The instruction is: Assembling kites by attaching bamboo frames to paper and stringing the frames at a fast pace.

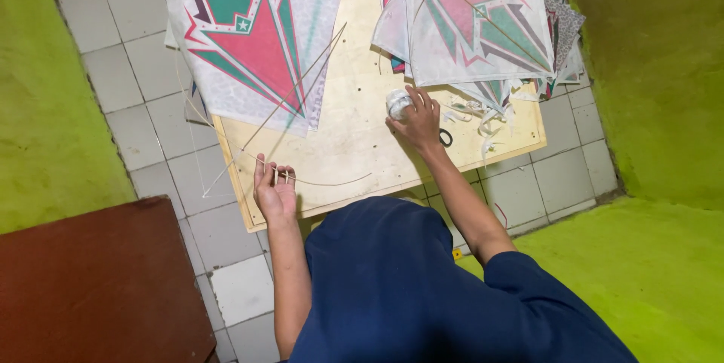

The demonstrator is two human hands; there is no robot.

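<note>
My left hand (pixel 274 192) rests palm up at the near left edge of a low wooden board (pixel 354 144), fingers pinched on thin bamboo sticks (pixel 302 84) that run up across the board. A curved stick (pixel 332 181) lies beside that hand. My right hand (pixel 419 120) grips a small white spool of thread (pixel 397 101) at the middle right of the board. A paper kite (pixel 253 39) with a red and green pattern lies at the board's left.
A stack of similar kites (pixel 483 16) covers the board's far right, with white paper scraps (pixel 483 116) and a dark ring of scissors handles (pixel 446 137) near my right hand. Tiled floor (pixel 143 129) surrounds the board. A brown wooden surface (pixel 98 287) sits at lower left.
</note>
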